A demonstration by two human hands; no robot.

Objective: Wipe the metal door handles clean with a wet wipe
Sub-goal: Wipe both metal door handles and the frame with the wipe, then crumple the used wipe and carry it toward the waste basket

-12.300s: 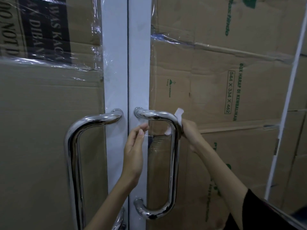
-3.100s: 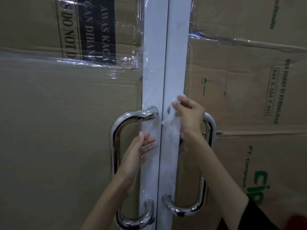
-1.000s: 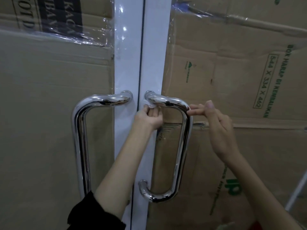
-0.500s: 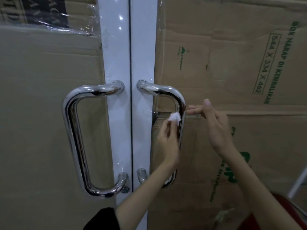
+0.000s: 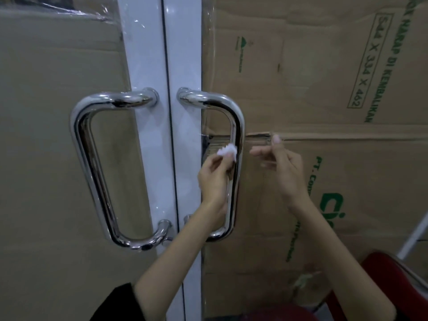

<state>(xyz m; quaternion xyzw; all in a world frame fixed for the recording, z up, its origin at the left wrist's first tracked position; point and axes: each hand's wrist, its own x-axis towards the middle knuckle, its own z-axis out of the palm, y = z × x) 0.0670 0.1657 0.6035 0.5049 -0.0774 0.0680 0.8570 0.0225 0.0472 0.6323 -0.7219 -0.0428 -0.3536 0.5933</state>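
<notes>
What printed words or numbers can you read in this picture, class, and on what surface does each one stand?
"544 X 334 X 462", boxed, green, on the right cardboard sheet.
"HARAP DI KEMBALIKAN", green, beside it; the line's first word is cut off.
"PT. Com...", green, lower down; the rest is blurred.
Large green logo letters, cut off: unreadable.
Small green logo text near the top: too small.

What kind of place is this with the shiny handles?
Probably a storeroom or shop back entrance: white double doors with metal door handles, their panes covered by flattened cardboard boxes under plastic wrap.

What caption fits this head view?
Left hand presses a wet wipe against the right door handle; right hand open beside it.
</notes>
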